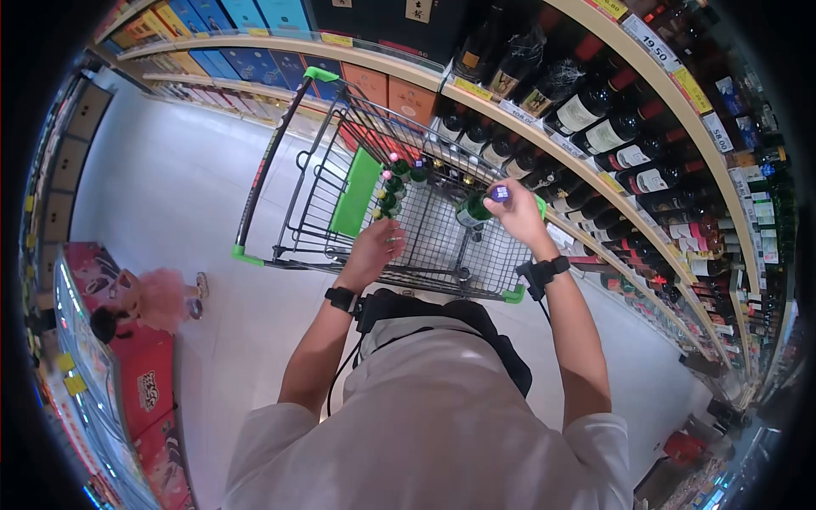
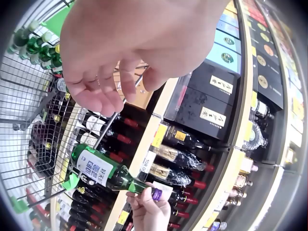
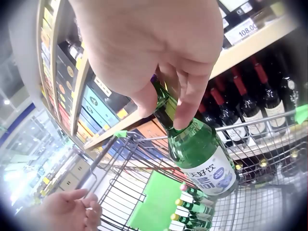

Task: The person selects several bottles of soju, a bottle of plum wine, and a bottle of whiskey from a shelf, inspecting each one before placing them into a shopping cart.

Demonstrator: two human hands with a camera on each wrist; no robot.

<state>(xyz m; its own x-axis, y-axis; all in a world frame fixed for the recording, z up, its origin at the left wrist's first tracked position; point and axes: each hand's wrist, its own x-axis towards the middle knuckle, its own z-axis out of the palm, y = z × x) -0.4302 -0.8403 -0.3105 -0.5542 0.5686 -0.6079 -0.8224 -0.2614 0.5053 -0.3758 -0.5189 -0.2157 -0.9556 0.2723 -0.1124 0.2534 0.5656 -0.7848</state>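
My right hand [image 1: 518,212] pinches the neck of a green bottle [image 1: 473,211] with a purple cap, held over the cart's basket. In the right wrist view that bottle [image 3: 204,156] hangs tilted, its white label showing, the fingers [image 3: 185,115] round its neck. My left hand [image 1: 374,252] is over the cart's near side, fingers loosely bent, holding nothing; the left wrist view also shows this hand [image 2: 130,53] empty. Several green bottles [image 1: 392,202] with pink and yellow caps stand in the cart [image 1: 323,183] beside its green panel [image 1: 357,192].
Shelves [image 1: 595,161] of wine bottles curve along the right, with boxed goods [image 1: 272,64] at the far side. A small child in pink [image 1: 161,299] is by a red display [image 1: 146,382] at the left. Pale floor [image 1: 170,178] lies between.
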